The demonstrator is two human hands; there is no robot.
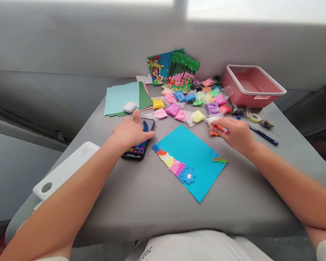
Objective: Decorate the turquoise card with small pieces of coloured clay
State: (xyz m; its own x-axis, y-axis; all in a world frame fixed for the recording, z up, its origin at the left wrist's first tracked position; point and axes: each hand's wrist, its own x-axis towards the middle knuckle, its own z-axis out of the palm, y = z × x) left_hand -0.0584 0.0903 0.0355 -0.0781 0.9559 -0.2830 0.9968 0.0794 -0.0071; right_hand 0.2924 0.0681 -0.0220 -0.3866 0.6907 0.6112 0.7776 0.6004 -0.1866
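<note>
My left hand [132, 131] hovers over or rests on a black smartphone [138, 152], its fingers spread; I cannot tell which finger touches the screen. A colourful picture shows on the phone. At the right, my right hand [239, 135] has its fingers closed on a small clear packet of orange clay [217, 130]. A bit of pink shows by its fingers. Between my hands lies a blue card [190, 148], turned cornerwise. Small ring-like clay pieces in several colours line its left edge, with a blue clay flower [189, 176] at the near end. A smaller blue, green and red patch [219, 158] sits at its right corner.
Several clay packets [173, 109] lie behind the card, before two decorated pictures [183, 69]. A pink basket [252, 87] stands back right, near tape [254, 117] and a blue pen [263, 135]. Coloured sheets [122, 96], a white case [129, 107] and a white power bank [67, 168] are left.
</note>
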